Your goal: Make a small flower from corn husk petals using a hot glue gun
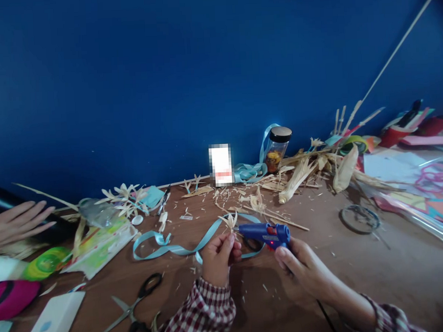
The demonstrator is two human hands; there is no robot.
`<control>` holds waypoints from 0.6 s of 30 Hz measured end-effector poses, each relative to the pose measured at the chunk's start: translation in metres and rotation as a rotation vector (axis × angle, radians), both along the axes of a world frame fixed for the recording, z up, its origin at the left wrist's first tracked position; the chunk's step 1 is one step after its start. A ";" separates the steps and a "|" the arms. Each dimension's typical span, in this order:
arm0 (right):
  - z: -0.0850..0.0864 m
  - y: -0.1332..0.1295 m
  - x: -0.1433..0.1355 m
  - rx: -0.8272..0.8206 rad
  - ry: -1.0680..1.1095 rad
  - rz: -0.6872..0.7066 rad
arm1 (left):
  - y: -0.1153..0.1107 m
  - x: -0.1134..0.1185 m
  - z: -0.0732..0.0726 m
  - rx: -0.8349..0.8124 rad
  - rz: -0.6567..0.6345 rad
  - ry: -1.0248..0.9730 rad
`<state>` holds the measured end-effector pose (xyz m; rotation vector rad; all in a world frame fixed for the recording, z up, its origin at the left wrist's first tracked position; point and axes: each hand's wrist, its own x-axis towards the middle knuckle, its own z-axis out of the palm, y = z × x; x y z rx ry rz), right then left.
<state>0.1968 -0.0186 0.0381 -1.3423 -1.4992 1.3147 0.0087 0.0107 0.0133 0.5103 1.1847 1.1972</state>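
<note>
Between the thumb and fingers of my left hand (pixel 221 253) is a small pale flower made of dried husk (pixel 230 221), its petals pointing up. My right hand (pixel 299 263) grips a blue hot glue gun (pixel 263 231) by its handle, and a red light glows on its side. The gun's nozzle points left and meets or nearly meets the flower's base; I cannot tell if they touch. Behind both hands a light blue ribbon (pixel 181 247) curls across the brown table. Open scissors with black handles (pixel 131 309) lie to the left of my left sleeve.
Dried corn husks (pixel 299 179) and scraps lie along the wall beside a black-lidded jar (pixel 277 151). Finished husk flowers (pixel 125 199) sit at the left back. Another person's hand (pixel 20 223) reaches in at far left. A wire ring (pixel 360 219) and coloured papers (pixel 420 182) are at right.
</note>
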 end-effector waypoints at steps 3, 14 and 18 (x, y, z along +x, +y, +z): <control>0.000 0.000 0.001 0.027 -0.039 -0.014 | -0.001 0.000 0.001 0.003 -0.008 0.006; 0.006 0.005 0.002 0.147 -0.182 0.013 | -0.002 0.000 0.002 0.027 -0.001 -0.007; 0.010 0.006 0.003 0.203 -0.201 0.045 | -0.002 0.000 0.001 0.027 0.009 -0.003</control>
